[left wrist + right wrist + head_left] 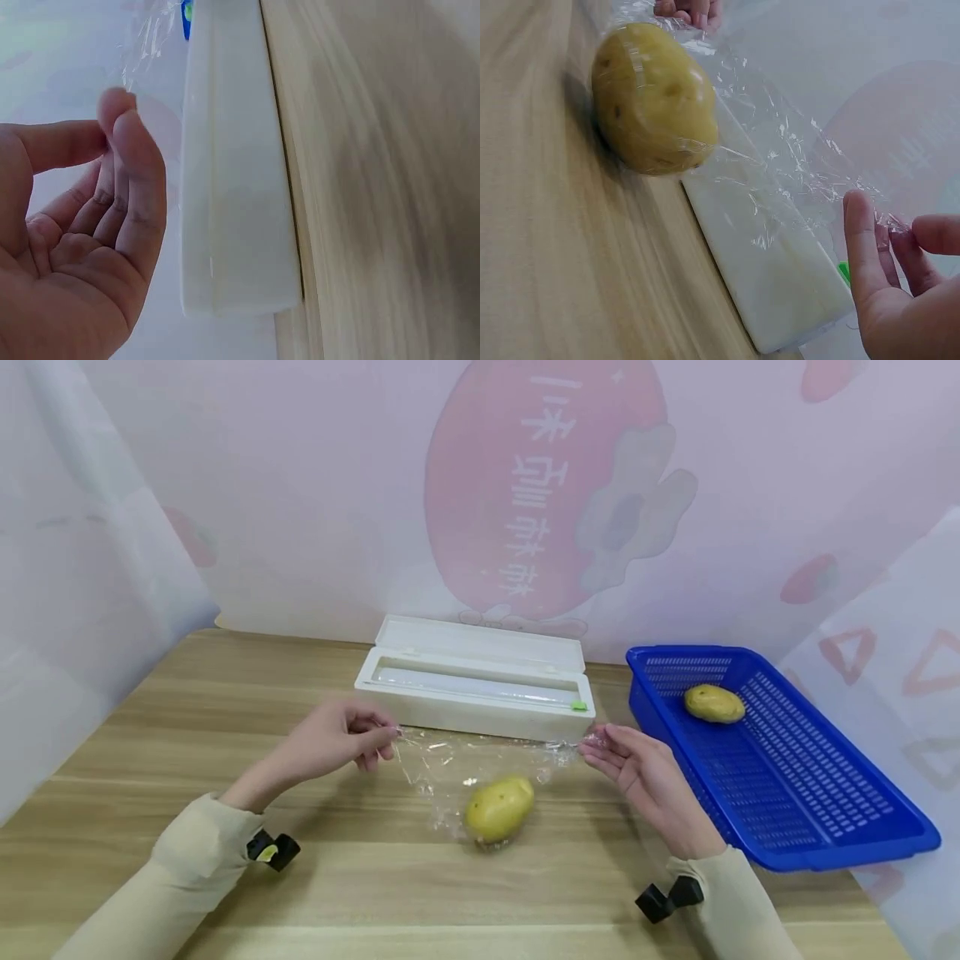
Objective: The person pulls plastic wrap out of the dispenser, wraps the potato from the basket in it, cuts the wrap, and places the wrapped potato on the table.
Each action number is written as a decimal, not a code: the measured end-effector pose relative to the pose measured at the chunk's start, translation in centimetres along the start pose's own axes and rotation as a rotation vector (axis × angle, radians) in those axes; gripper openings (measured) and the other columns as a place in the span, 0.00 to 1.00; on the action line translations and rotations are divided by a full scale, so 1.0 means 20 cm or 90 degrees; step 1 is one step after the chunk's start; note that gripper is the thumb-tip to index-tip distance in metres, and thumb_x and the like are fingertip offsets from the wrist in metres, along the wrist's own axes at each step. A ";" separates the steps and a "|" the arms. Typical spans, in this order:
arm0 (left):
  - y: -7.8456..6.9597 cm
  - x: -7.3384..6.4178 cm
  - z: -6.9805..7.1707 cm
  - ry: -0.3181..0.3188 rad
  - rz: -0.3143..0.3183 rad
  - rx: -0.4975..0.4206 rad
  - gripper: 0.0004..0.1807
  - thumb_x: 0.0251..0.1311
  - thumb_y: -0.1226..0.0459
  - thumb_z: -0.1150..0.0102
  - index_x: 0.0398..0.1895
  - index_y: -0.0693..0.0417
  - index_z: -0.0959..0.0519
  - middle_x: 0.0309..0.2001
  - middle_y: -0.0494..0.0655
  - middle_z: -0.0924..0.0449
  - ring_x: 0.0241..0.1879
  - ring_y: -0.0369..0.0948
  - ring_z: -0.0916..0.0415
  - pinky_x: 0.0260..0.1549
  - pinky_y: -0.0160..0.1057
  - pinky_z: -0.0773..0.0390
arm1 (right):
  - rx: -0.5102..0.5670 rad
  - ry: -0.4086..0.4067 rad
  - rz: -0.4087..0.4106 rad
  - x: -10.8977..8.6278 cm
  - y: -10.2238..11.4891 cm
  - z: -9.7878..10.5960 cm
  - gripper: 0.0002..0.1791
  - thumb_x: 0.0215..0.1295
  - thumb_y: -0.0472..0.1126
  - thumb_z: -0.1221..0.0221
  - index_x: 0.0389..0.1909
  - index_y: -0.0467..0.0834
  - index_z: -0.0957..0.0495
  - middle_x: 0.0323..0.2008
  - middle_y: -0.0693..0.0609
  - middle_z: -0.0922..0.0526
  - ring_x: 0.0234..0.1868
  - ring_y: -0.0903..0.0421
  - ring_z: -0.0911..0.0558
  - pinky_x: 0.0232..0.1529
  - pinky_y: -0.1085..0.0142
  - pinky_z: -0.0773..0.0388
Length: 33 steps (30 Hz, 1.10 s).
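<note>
A sheet of clear plastic wrap (450,760) stretches between the two hands, crinkled and shiny. My left hand (341,739) pinches its left corner between thumb and forefinger. At the other end my right hand (645,777) pinches the right corner, which the right wrist view shows bunched at the fingertips. A yellow potato (499,810) lies at the near part of the wrap, with film over it in the right wrist view (654,97). Just behind the wrap stands a white wrap dispenser box (472,706), lid raised, a roll inside and a green slider at its right end.
To the right a blue plastic basket (795,852) holds another potato (714,703). Everything stands on a wood-grain table (360,902). A printed cloth (315,510) hangs behind the table.
</note>
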<state>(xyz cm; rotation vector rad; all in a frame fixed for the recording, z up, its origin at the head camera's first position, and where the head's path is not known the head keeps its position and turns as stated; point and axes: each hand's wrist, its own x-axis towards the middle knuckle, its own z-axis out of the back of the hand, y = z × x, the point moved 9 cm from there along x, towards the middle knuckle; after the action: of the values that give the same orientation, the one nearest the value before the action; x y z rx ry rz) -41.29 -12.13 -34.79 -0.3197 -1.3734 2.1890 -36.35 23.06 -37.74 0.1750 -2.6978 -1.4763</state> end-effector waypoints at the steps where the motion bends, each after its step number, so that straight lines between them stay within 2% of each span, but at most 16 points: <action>1: -0.01 -0.01 -0.01 0.005 -0.004 -0.003 0.08 0.68 0.67 0.41 0.42 0.63 0.18 0.29 0.54 0.17 0.27 0.58 0.20 0.27 0.49 0.18 | 0.000 0.014 0.003 -0.01 0.00 0.00 0.13 0.77 0.33 0.52 0.45 0.31 0.20 0.42 0.40 0.17 0.50 0.46 0.18 0.57 0.55 0.27; 4: -0.04 -0.04 -0.03 0.008 -0.004 -0.013 0.08 0.68 0.66 0.41 0.42 0.63 0.18 0.30 0.52 0.16 0.27 0.60 0.20 0.28 0.49 0.18 | -0.001 0.035 0.011 -0.04 0.01 0.00 0.13 0.77 0.32 0.53 0.45 0.31 0.20 0.43 0.39 0.17 0.50 0.46 0.18 0.57 0.55 0.27; 8: -0.04 -0.05 -0.02 -0.008 0.002 -0.010 0.08 0.68 0.65 0.41 0.42 0.62 0.17 0.30 0.51 0.16 0.28 0.60 0.19 0.29 0.50 0.18 | -0.011 0.036 0.024 -0.05 0.03 0.00 0.13 0.77 0.32 0.53 0.45 0.32 0.19 0.42 0.40 0.16 0.49 0.46 0.17 0.56 0.55 0.27; 13: -0.04 -0.07 -0.03 -0.001 0.009 -0.025 0.09 0.68 0.63 0.41 0.42 0.61 0.17 0.29 0.54 0.17 0.26 0.56 0.19 0.27 0.48 0.18 | -0.015 0.042 0.023 -0.06 0.03 -0.01 0.14 0.78 0.33 0.54 0.44 0.33 0.19 0.41 0.41 0.16 0.48 0.46 0.16 0.54 0.56 0.24; 17: -0.08 -0.11 -0.05 0.041 -0.017 -0.066 0.10 0.68 0.62 0.40 0.42 0.60 0.18 0.28 0.60 0.18 0.22 0.50 0.21 0.24 0.48 0.18 | -0.016 0.032 0.011 -0.08 0.03 0.01 0.14 0.78 0.35 0.53 0.42 0.36 0.19 0.39 0.43 0.16 0.44 0.50 0.16 0.51 0.59 0.22; 20: -0.13 -0.14 -0.09 0.105 -0.071 -0.089 0.08 0.69 0.63 0.41 0.43 0.59 0.18 0.29 0.59 0.18 0.22 0.49 0.21 0.23 0.49 0.19 | -0.040 0.009 -0.005 -0.10 0.04 0.02 0.15 0.78 0.39 0.52 0.40 0.37 0.19 0.35 0.46 0.18 0.37 0.54 0.17 0.44 0.63 0.20; 23: -0.20 -0.19 -0.14 0.186 -0.141 -0.108 0.06 0.69 0.68 0.43 0.43 0.57 0.17 0.30 0.56 0.18 0.23 0.50 0.21 0.24 0.49 0.19 | -0.107 -0.019 -0.026 -0.12 0.04 0.04 0.15 0.77 0.41 0.50 0.38 0.38 0.19 0.30 0.50 0.20 0.30 0.57 0.21 0.34 0.68 0.21; 25: -0.24 -0.23 -0.18 0.233 -0.185 -0.120 0.07 0.69 0.71 0.44 0.43 0.57 0.17 0.31 0.54 0.18 0.23 0.50 0.21 0.25 0.47 0.19 | -0.183 -0.037 -0.044 -0.14 0.03 0.05 0.13 0.76 0.42 0.47 0.37 0.38 0.18 0.26 0.51 0.22 0.26 0.59 0.24 0.27 0.70 0.25; 27: -0.26 -0.26 -0.21 0.264 -0.207 -0.131 0.09 0.69 0.72 0.47 0.41 0.58 0.16 0.30 0.54 0.17 0.23 0.50 0.21 0.26 0.47 0.19 | -0.274 -0.047 -0.057 -0.15 0.03 0.06 0.10 0.73 0.40 0.43 0.37 0.39 0.18 0.22 0.52 0.23 0.22 0.60 0.25 0.23 0.71 0.28; 29: -0.25 -0.28 -0.25 0.278 -0.199 -0.127 0.11 0.71 0.71 0.49 0.37 0.58 0.15 0.29 0.54 0.16 0.22 0.48 0.20 0.25 0.47 0.18 | -0.368 -0.041 -0.063 -0.17 0.02 0.05 0.07 0.69 0.38 0.39 0.36 0.37 0.18 0.20 0.51 0.23 0.19 0.60 0.26 0.20 0.71 0.29; 33: -0.18 -0.29 -0.38 0.296 -0.105 -0.080 0.19 0.73 0.61 0.48 0.24 0.57 0.16 0.23 0.55 0.17 0.17 0.47 0.20 0.19 0.54 0.20 | -0.516 -0.002 -0.050 -0.20 0.01 0.04 0.09 0.61 0.35 0.33 0.36 0.32 0.19 0.20 0.50 0.23 0.18 0.60 0.26 0.19 0.69 0.29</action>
<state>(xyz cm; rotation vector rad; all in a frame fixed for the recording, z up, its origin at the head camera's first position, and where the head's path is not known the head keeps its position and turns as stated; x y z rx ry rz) -31.83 -8.35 -35.39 -0.6885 -1.2237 1.7538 -32.44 24.32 -37.89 0.2236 -1.8882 -2.4218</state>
